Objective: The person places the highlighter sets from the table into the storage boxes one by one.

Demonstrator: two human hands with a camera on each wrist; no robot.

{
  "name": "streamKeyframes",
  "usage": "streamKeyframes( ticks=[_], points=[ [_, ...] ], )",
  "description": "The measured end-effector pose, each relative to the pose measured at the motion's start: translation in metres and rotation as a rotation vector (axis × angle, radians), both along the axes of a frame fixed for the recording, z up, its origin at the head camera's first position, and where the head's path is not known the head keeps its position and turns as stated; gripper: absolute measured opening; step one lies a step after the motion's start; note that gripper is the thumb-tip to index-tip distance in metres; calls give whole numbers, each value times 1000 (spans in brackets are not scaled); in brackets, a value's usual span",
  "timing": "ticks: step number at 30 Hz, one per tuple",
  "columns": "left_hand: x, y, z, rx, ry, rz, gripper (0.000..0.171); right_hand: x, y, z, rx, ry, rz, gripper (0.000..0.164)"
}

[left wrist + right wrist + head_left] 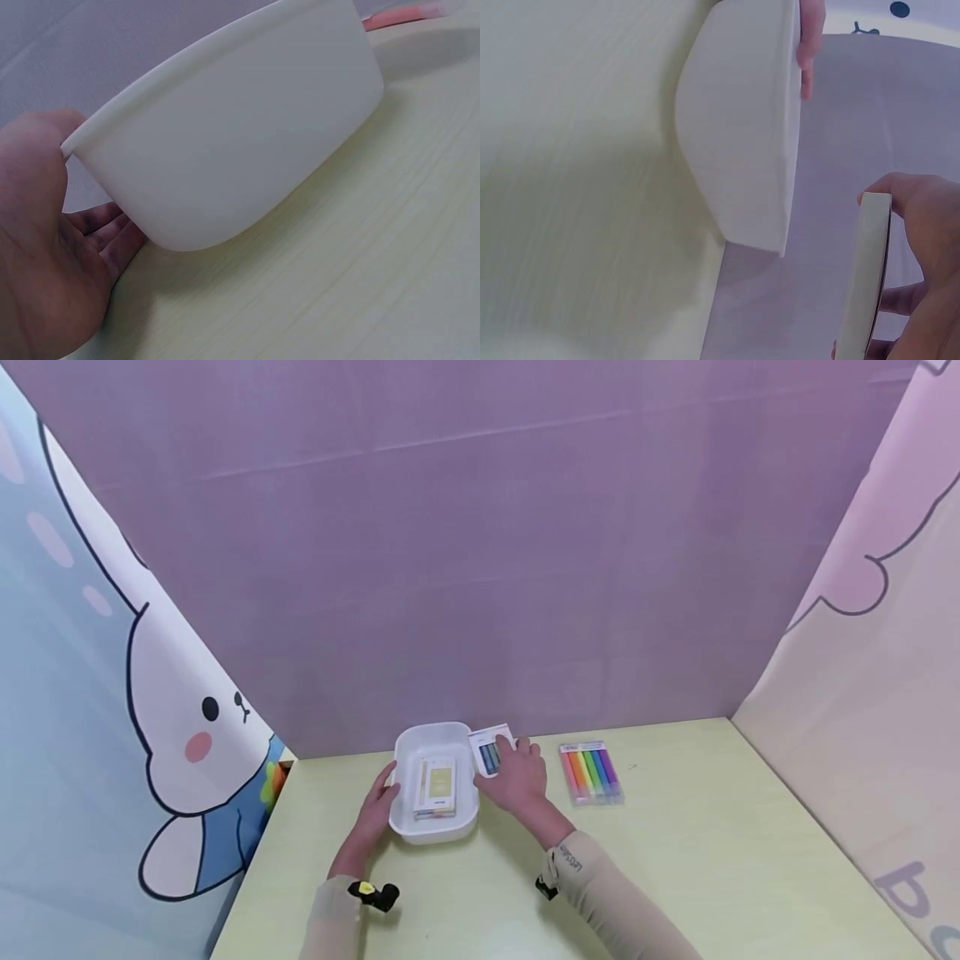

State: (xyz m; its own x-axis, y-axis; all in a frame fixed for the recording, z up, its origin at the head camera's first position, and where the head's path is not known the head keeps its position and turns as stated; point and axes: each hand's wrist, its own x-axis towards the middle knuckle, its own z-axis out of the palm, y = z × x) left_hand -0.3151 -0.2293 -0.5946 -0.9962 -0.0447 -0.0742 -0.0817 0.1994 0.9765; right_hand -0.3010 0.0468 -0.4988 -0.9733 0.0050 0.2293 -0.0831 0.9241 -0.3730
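Flat box in right hand's grip, seemingly just beside white tub in left hand's grip

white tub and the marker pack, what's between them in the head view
In the head view, the right hand is between the white tub and the marker pack, holding a small box by the tub.

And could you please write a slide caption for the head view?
Left hand grips a white tub with packaging inside; right hand holds a flat box; coloured pens lie to the right.
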Motion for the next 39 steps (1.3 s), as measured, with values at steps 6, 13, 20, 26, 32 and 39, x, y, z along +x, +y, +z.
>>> streamKeyframes(
  ticks=[6,13,20,26,32,39],
  points=[
    [-2,-1,0,19,-3,-23,53,1,-13,8,12,7,24,83],
    [-1,-6,-5,83,-29,-34,53,2,-32,12,25,-35,61,83],
    [3,-3,-2,28,7,-8,51,1,-49,20,22,-34,98,84],
    [3,-1,-7,46,18,-24,51,3,-62,18,60,-43,108,84],
    [3,-1,-10,28,6,-29,52,4,-75,16,92,-35,106,84],
    [2,-1,9,52,7,-42,53,-2,-88,18,78,-30,106,83]
  ],
)
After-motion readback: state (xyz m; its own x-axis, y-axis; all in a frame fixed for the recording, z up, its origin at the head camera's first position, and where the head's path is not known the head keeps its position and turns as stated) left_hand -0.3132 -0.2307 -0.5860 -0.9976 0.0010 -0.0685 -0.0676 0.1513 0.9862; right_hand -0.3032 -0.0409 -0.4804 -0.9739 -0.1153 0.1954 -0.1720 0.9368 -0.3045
